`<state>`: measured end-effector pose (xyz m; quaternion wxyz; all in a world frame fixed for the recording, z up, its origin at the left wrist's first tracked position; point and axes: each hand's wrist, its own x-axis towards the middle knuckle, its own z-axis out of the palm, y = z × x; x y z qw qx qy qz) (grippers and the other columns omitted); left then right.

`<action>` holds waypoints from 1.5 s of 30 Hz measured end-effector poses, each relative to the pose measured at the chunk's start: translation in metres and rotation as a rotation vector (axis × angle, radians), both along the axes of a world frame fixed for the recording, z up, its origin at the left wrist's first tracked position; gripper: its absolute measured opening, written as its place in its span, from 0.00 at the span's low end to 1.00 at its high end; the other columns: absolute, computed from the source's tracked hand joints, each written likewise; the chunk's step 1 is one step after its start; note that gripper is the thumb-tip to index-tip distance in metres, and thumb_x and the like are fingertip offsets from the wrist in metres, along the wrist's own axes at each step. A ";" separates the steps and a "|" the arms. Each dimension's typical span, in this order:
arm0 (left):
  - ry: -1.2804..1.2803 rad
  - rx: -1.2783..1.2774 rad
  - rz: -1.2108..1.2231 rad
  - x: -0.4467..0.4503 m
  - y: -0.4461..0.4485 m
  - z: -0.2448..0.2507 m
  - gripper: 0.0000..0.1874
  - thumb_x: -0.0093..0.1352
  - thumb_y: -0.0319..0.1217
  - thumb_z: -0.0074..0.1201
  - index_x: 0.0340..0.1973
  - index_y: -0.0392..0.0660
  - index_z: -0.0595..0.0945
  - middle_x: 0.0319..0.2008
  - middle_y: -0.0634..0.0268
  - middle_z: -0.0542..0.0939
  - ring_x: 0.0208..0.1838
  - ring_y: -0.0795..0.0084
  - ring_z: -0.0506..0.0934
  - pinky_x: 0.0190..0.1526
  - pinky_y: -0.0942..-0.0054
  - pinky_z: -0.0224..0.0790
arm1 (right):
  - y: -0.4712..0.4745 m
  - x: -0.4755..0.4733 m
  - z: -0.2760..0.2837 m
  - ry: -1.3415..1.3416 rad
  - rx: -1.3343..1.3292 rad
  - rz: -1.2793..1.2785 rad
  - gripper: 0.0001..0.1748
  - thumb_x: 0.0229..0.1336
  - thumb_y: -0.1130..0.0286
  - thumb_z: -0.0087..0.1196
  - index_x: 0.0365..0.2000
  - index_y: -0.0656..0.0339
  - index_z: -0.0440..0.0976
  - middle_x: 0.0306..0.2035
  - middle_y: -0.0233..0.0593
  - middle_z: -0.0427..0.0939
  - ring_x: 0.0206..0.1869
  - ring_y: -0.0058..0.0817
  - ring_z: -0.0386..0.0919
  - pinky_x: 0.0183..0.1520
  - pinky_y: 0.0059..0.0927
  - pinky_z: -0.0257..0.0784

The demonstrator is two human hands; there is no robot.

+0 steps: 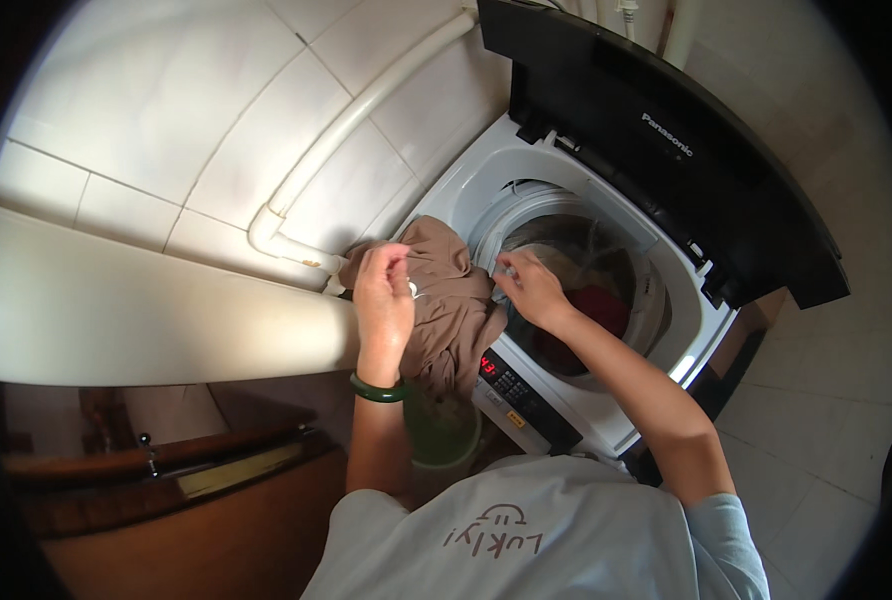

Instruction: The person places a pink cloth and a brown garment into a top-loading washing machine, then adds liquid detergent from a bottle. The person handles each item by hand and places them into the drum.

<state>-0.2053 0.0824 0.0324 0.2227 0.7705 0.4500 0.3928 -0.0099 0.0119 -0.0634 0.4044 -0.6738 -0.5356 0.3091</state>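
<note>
A brown garment (453, 292) lies bunched over the left edge of a white top-loading washing machine (611, 435). My left hand (386, 300), with a green bangle (378, 390) at the wrist, is over the garment's left part, fingers bent. Whether it grips the cloth cannot be told. My right hand (536, 291) is above the near left rim of the tub, its fingers curled; I cannot tell whether they pinch anything. Inside the drum (566, 225) lies wet laundry, including a dark red cloth (600, 311). The Panasonic lid (656, 142) stands raised.
The control panel (528, 397) has a lit red display along the machine's front. Below the garment stands a green bucket (442, 435). A white basin-like fixture (161, 307) extends at left, under a white pipe (371, 105) on the tiled wall. Lower left is a wooden cabinet (213, 525).
</note>
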 end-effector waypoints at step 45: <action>-0.547 -0.417 -0.358 -0.048 -0.026 0.136 0.03 0.68 0.25 0.56 0.37 0.44 0.77 0.28 0.76 0.74 0.31 0.89 0.68 0.31 0.89 0.56 | -0.078 0.074 0.151 0.781 0.085 -0.066 0.09 0.65 0.65 0.48 0.30 0.55 0.73 0.29 0.21 0.71 0.36 0.12 0.66 0.43 0.19 0.63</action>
